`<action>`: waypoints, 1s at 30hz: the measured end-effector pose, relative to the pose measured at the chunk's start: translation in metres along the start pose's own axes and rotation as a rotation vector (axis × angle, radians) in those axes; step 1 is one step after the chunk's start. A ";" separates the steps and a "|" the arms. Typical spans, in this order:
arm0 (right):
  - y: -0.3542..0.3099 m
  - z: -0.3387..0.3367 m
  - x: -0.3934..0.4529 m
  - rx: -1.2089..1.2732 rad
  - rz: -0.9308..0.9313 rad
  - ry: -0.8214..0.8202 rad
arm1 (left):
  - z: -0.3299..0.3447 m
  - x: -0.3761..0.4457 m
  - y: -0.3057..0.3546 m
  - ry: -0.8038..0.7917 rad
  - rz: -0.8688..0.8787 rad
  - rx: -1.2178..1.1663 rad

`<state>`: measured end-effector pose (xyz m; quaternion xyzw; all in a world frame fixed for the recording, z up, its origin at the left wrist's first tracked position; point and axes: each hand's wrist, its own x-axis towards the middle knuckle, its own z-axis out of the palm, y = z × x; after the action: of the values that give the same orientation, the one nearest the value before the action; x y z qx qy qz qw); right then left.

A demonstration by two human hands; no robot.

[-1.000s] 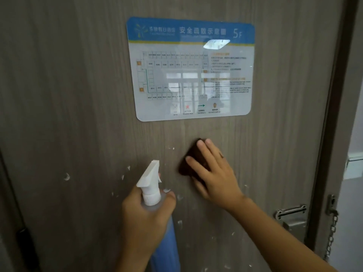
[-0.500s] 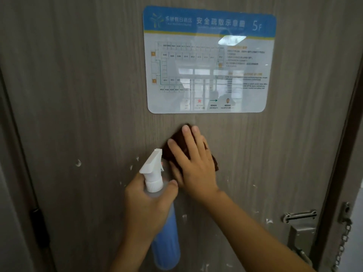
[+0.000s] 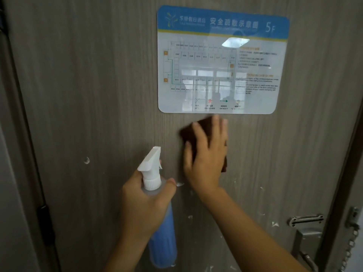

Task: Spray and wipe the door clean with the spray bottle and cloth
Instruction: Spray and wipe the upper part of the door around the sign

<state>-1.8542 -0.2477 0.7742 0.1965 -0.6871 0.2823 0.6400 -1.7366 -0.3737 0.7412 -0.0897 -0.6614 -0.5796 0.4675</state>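
Observation:
A grey wood-grain door [image 3: 98, 95] fills the view, speckled with small white marks low down. My left hand [image 3: 145, 205] grips the neck of a spray bottle [image 3: 161, 238] with a white trigger head and blue liquid, nozzle up, close to the door. With flat, spread fingers my right hand [image 3: 206, 160] presses a dark brown cloth [image 3: 189, 132] against the door just under the sign. The hand and cloth are motion-blurred.
A blue and white evacuation plan sign [image 3: 223, 59] is fixed to the upper door. A metal door guard and handle [image 3: 306, 230] and a chain [image 3: 351, 244] sit at the lower right. The door frame with a dark hinge [image 3: 44, 218] runs down the left.
My right hand has slid the cloth up the door to just under the sign. The left hand keeps the bottle in about the same place.

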 end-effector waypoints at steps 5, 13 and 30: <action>0.042 -0.025 -0.021 -0.058 -0.492 -0.314 | -0.001 0.000 -0.003 -0.002 -0.007 0.004; 0.026 -0.018 -0.003 0.047 0.222 0.081 | -0.006 -0.005 -0.007 0.016 -0.012 0.024; 0.120 -0.067 -0.006 0.073 0.174 0.055 | 0.026 -0.019 -0.002 0.027 -0.043 0.052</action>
<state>-1.8776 -0.1135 0.7535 0.1514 -0.6729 0.3668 0.6243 -1.7406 -0.3443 0.7292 -0.0553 -0.6717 -0.5731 0.4662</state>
